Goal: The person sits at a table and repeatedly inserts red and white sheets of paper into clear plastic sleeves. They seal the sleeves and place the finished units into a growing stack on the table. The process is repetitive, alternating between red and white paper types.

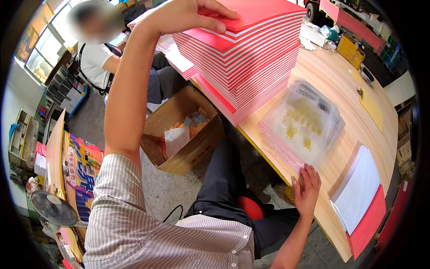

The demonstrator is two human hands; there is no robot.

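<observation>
My left hand [190, 19] lies on top of a tall stack of red-covered booklets [255, 58] with red and white edges. Its thumb and fingers are stretched out across the top cover, apart from each other. On the table to the right, a pile of clear plastic sleeves [277, 121] with a yellow-green printed pattern and a barcode panel lies at a slant; it looks a little blurred. My right hand [307, 190] is at the near corner of these sleeves, fingertips at their pink edge, thumb held apart. Whether it pinches a sleeve does not show.
Under the table's left edge stands an open cardboard box [183, 154] with paper scraps. White sheets [358, 179] and a red cover lie at the right, a yellow clipboard [371, 110] beyond. A person [94, 62] sits far left; a fan [53, 208] stands nearer.
</observation>
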